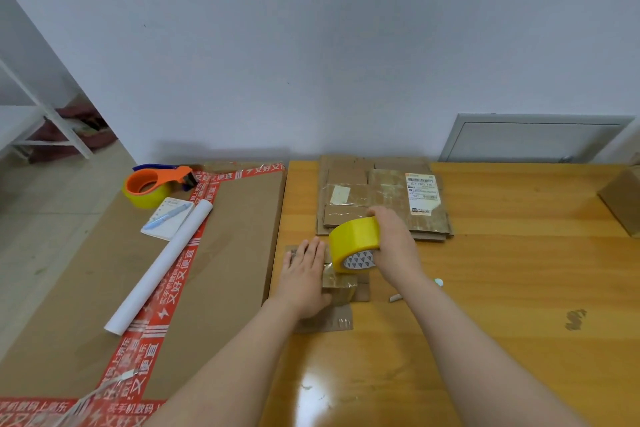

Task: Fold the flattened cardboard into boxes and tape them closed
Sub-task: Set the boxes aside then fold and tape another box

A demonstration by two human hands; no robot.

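Two tape rolls: right hand (pixel 394 246) grips yellow roll (pixel 355 239); second roll (pixel 142 200) sits in dispenser (pixel 173 174); left hand (pixel 304 274) pressed flat on one box (pixel 341 289).

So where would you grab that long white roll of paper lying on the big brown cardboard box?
Take the long white paper roll around its middle, coming down from above, fingers and thumb across its narrow width. It lies flat and slanted on the big brown cardboard box; its far end is crowded by a white notepad, while the middle has free surface on both sides.
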